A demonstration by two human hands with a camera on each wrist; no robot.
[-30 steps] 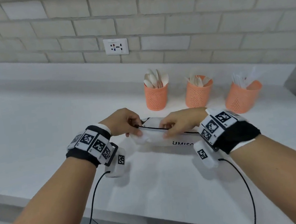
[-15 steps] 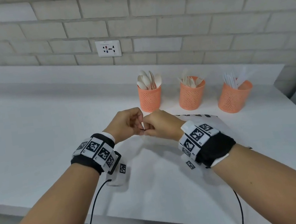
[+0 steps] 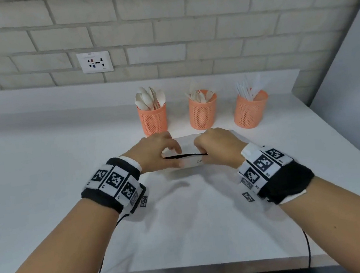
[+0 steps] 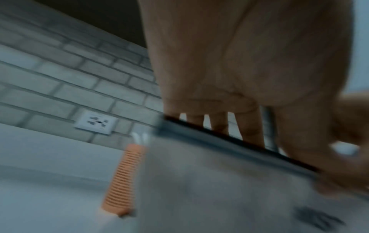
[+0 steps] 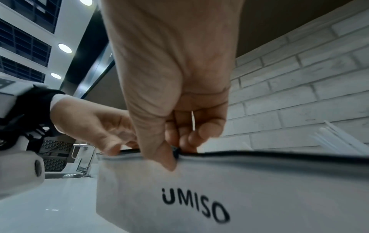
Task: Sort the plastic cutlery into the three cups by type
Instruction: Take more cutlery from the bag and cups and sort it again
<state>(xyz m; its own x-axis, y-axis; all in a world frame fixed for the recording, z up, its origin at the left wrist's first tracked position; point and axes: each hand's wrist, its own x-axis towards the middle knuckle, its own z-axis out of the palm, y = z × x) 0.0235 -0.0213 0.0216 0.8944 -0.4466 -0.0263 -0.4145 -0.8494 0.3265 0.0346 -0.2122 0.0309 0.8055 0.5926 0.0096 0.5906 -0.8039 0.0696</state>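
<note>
Three orange mesh cups stand in a row at the back of the white counter (image 3: 42, 177), near the brick wall. The left cup (image 3: 153, 120) holds white spoons (image 3: 146, 99); the middle cup (image 3: 203, 115) holds white pieces that appear to be forks (image 3: 203, 95); the right cup (image 3: 251, 111) holds slim white pieces (image 3: 248, 90), type not legible. The cups stand apart from one another.

In front of the cups, a frosted zip pouch (image 5: 259, 197) printed "UMISO" is held between both hands, its black zipper edge (image 3: 185, 156) uppermost.

The right hand (image 3: 218, 147) has thumb and curled fingers pinched on the zipper pull (image 5: 175, 152), as the right wrist view shows. The left hand (image 3: 156, 153) grips the pouch's left end at the zipper edge, thumb on the near side, fingers behind; the left wrist view is blurred but shows fingers (image 4: 249, 130) behind the dark edge.

Both wrists carry black bands with square-coded markers (image 3: 113, 179). A wall socket (image 3: 95, 62) sits in the brickwork left of the cups.
</note>
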